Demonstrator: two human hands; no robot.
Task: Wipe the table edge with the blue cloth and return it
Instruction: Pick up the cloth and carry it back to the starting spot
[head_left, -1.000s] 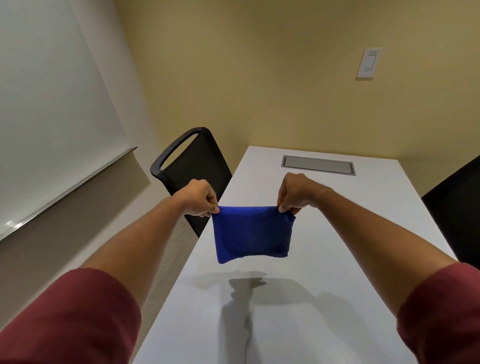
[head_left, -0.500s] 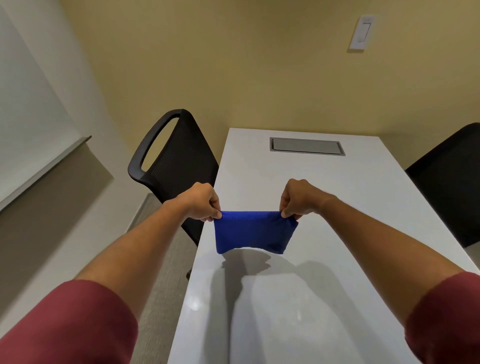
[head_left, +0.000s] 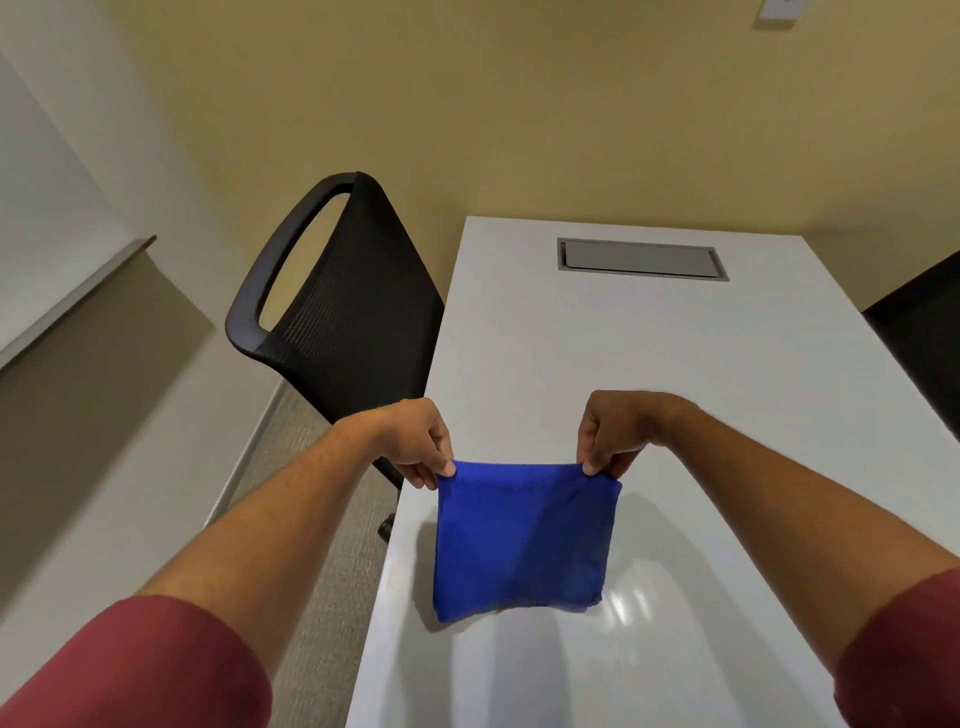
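Note:
A folded blue cloth (head_left: 524, 540) lies spread on the white table (head_left: 701, 395), close to the table's left edge. My left hand (head_left: 415, 441) pinches the cloth's far left corner. My right hand (head_left: 615, 434) pinches the far right corner. The near part of the cloth rests flat on the tabletop, while the far edge is held taut between both hands.
A black mesh chair (head_left: 348, 306) stands against the table's left side. A second dark chair (head_left: 930, 343) sits at the right edge. A grey cable hatch (head_left: 639, 259) is set into the far end of the table. A whiteboard (head_left: 47, 239) hangs on the left wall.
Both hands have brought the cloth down from hanging in the air until it lies on the table. The view has tilted downward.

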